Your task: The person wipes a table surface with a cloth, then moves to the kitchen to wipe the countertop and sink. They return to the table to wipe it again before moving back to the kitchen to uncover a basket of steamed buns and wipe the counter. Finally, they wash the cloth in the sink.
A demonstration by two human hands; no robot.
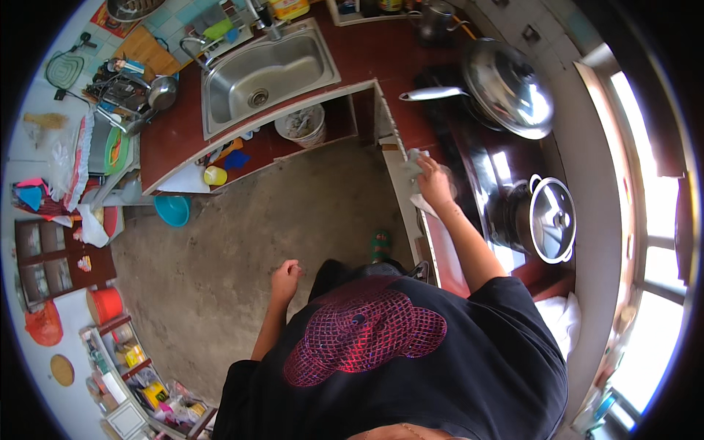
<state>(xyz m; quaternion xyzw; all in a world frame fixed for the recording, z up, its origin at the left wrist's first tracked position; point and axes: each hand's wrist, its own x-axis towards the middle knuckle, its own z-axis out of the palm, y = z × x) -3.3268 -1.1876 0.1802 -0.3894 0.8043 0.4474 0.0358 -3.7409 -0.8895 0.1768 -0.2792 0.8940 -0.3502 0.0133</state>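
Observation:
At the front edge of the red counter, my right hand holds a pale grey cloth, blurred and bunched under the fingers. Just below that hand, a piece of white material hangs over the counter edge. To its right lies the black glass top of a gas stove. A wok with a domed steel lid sits on the far burner, its handle pointing left. On the nearer burner stands a pot with a glass lid. My left hand hangs over the floor, fingers curled, with nothing visible in it.
A steel sink is set into the counter ahead. Beneath it, a bucket stands in an open cabinet. A blue basin is on the concrete floor at the left. Farther back is a steel kettle. Shelves line the lower left.

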